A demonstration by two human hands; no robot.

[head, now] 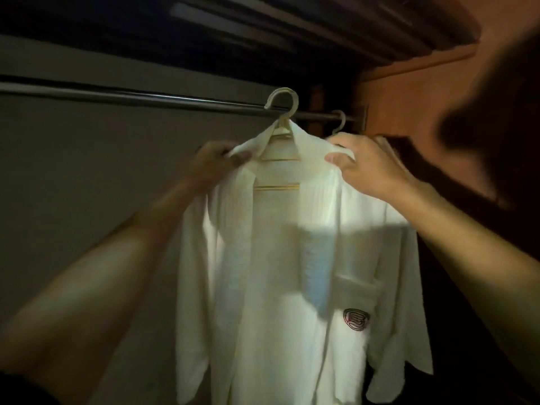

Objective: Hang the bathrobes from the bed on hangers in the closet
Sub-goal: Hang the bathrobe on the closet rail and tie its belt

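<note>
A white bathrobe (280, 258) with a red and black emblem on its chest pocket hangs on a pale plastic hanger (282, 112). The hanger's hook is over the dark closet rod (131, 96). My left hand (216, 157) pinches the robe's left shoulder near the collar. At the robe's right shoulder, my right hand (365, 165) grips the fabric. The robe's front hangs open, with the hanger's bars showing between the collar edges.
A second pale hanger hook (339, 122) sits on the rod just right of the robe, near the orange-brown closet side wall (415, 97). Behind the rod is a grey back wall (87, 171). A dark shelf or ceiling (263, 33) runs overhead.
</note>
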